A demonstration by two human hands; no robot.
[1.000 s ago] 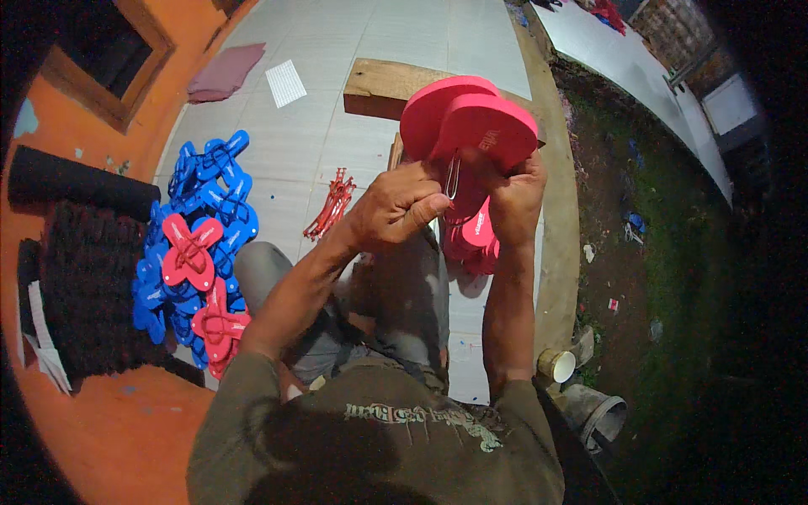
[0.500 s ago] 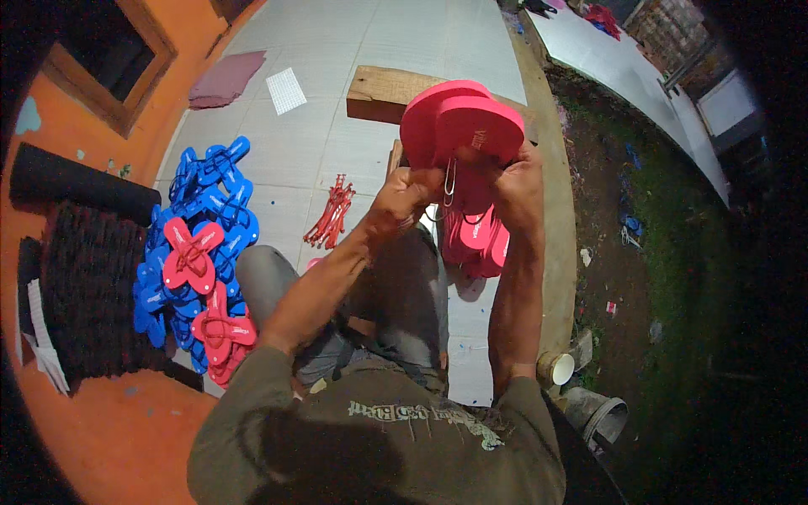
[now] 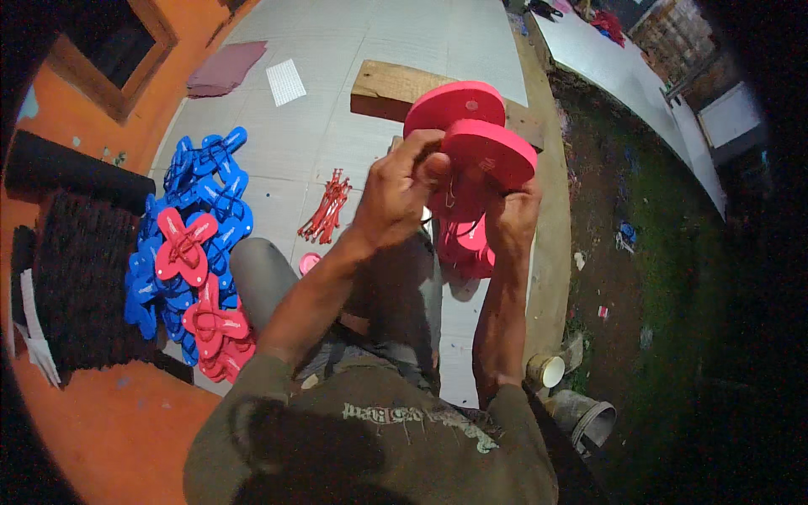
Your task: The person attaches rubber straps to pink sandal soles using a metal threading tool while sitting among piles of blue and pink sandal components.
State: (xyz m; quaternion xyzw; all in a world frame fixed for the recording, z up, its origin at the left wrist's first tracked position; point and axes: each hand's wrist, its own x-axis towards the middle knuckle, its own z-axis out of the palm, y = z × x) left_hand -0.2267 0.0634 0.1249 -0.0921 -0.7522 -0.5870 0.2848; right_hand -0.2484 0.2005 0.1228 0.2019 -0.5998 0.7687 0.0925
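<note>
Two pink flip-flop soles are raised in front of me, one a little behind the other. My left hand [image 3: 400, 185] is closed at the near edge of the farther sole [image 3: 463, 103], thumb and fingers bent. My right hand [image 3: 513, 217] grips the nearer sole [image 3: 491, 150] from its right side. Between the hands hangs a thin pale loop, partly in shadow; its kind is unclear. Below them lie more pink soles [image 3: 461, 246], partly hidden by my arms. Left of my hands, a bundle of red flip-flop straps [image 3: 325, 206] rests on the tiled floor.
A wooden block [image 3: 391, 88] stands beyond the soles. To the left, a pile of blue flip-flops [image 3: 206, 181] has pink flip-flops [image 3: 185, 246] on it, near a black roll [image 3: 80, 181] and the orange wall. At right are the floor's edge, dirt and a bucket [image 3: 596, 425].
The two soles have spread apart and tilted, the nearer one dropping to the right. My left hand has turned and risen slightly, and my right hand has lowered a little.
</note>
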